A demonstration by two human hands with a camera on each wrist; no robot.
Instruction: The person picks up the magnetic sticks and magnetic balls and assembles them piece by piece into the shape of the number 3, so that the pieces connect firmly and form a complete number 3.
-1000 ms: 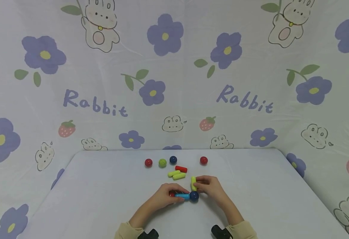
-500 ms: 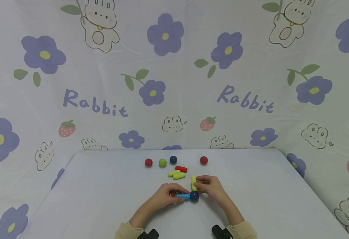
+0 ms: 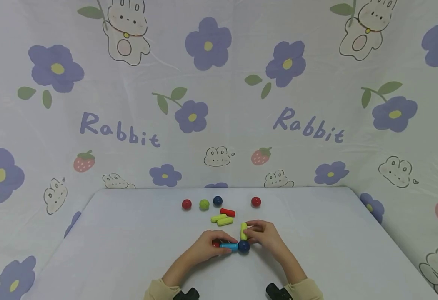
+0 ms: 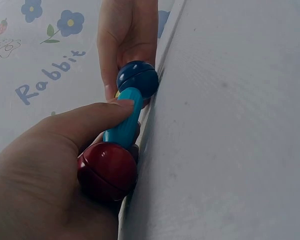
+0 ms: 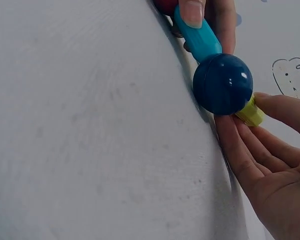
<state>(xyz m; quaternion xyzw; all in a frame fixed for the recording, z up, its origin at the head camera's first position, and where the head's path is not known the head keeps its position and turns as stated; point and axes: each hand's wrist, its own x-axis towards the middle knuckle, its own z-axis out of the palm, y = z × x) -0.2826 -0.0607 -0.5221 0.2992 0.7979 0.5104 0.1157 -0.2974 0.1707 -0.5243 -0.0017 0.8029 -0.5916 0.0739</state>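
My left hand (image 3: 207,246) pinches a light-blue rod (image 4: 124,120) between thumb and fingers. A red ball (image 4: 109,171) sits at the rod's near end in the left wrist view, and a dark-blue ball (image 5: 223,84) at its other end. With thumb and fingertips, my right hand (image 3: 265,236) holds a yellow-green rod (image 3: 244,231). One end of that rod meets the far side of the dark-blue ball, roughly square to the light-blue rod. In the right wrist view the ball hides part of the yellow-green rod.
Behind the hands on the white table (image 3: 128,233) lie two yellow-green rods (image 3: 224,221) and a red rod (image 3: 228,212). Farther back are a red ball (image 3: 186,204), a green ball (image 3: 204,204), a dark-blue ball (image 3: 217,201) and another red ball (image 3: 256,201). A patterned cloth (image 3: 226,83) hangs behind.
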